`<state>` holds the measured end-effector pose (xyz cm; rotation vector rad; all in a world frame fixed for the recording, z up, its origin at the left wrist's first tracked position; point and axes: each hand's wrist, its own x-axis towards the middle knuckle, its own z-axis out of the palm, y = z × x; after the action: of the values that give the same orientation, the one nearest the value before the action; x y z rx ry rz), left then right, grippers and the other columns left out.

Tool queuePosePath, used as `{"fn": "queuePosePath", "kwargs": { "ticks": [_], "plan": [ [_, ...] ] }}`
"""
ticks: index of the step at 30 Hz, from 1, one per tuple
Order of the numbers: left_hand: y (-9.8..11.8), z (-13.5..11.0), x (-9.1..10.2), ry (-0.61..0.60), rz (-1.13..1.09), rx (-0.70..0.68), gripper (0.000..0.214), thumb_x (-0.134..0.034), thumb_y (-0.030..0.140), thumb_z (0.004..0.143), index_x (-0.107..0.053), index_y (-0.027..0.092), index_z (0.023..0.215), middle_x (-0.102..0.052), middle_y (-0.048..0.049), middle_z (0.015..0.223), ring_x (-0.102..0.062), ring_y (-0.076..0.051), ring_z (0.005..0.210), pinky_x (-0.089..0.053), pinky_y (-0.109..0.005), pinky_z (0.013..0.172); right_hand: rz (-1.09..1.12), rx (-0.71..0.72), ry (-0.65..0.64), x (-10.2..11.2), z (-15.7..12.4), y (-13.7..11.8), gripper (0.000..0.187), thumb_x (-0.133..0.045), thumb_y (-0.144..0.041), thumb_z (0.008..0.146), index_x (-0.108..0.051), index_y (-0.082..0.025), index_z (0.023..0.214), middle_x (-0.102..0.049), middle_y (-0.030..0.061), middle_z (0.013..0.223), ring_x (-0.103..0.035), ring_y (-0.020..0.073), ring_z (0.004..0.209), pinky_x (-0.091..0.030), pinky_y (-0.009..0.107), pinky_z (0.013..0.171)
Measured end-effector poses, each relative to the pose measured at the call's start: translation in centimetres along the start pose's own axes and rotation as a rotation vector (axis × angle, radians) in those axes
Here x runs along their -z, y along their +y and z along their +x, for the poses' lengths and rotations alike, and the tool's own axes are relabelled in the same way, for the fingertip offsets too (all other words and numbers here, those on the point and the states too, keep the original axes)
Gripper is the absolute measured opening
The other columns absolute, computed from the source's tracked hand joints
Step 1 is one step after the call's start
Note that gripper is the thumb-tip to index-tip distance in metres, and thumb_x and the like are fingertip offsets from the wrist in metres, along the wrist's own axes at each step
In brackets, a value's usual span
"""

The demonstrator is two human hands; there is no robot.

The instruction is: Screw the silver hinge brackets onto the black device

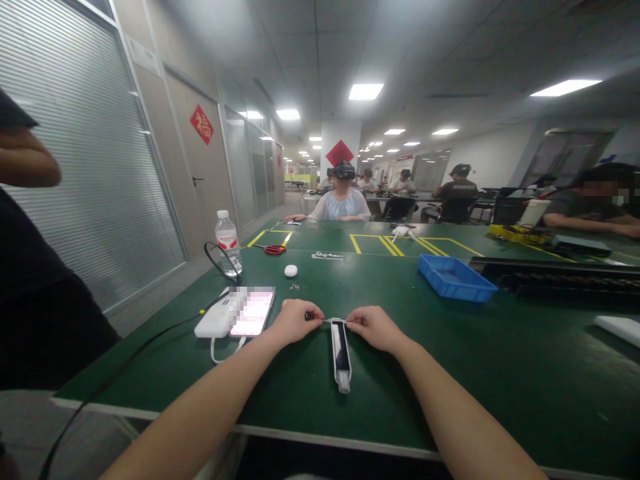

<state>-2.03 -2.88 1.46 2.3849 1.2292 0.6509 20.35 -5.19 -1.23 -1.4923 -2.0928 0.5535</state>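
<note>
On the green table (380, 413) in front of me lies a long, narrow device (341, 347) with a white frame, a dark middle and a pale end piece towards me. My left hand (297, 322) is closed in a pinch just left of its far end. A thin, light-coloured piece runs from those fingertips to the device, and a small dark bit shows by them. From the other side, my right hand (375, 327) pinches at the far right corner. What its fingertips grip is too small to make out.
Left of my hands are a phone (253, 313), a white power bank (207, 325) with cables and a water bottle (229, 243). Beyond lie a white case (291, 271), small rings (295, 287) and red-handled scissors (275, 250). A blue tray (457, 287) stands right. A person sits opposite.
</note>
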Motion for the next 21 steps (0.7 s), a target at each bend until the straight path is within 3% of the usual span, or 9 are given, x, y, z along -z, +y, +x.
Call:
{"fn": "queuePosePath", "kwargs": {
  "ticks": [10,14,21],
  "plan": [
    [0.5,-0.2,0.0,0.006,0.039,-0.017,0.017,-0.068,0.034,0.071,-0.07,0.02,0.08,-0.071,0.0009,0.08,-0.062,-0.016,0.078,-0.04,-0.029,0.082,0.004,-0.008,-0.003,0.2,-0.1,-0.3,0.019,-0.056,-0.028,0.078,-0.071,-0.017,0.082,-0.063,0.0012,0.065,-0.05,0.0109,0.056,-0.036,0.022,0.054],
    [1.0,-0.2,-0.2,0.046,0.131,-0.04,0.013,-0.066,0.032,0.073,-0.068,0.02,0.077,-0.07,0.0021,0.078,-0.061,-0.016,0.078,-0.033,-0.035,0.088,0.0,0.002,-0.008,0.2,-0.1,-0.2,0.02,-0.055,-0.029,0.079,-0.07,-0.017,0.082,-0.063,0.0012,0.065,-0.05,0.0112,0.057,-0.037,0.022,0.055],
    [1.2,-0.3,-0.1,0.048,0.142,-0.05,0.009,-0.063,0.028,0.074,-0.067,0.02,0.077,-0.07,0.0021,0.078,-0.061,-0.016,0.078,-0.032,-0.034,0.087,0.006,0.012,-0.008,0.2,-0.1,-0.3,0.02,-0.054,-0.028,0.079,-0.07,-0.017,0.081,-0.062,0.0009,0.064,-0.049,0.0108,0.056,-0.035,0.022,0.054]
  ]
}}
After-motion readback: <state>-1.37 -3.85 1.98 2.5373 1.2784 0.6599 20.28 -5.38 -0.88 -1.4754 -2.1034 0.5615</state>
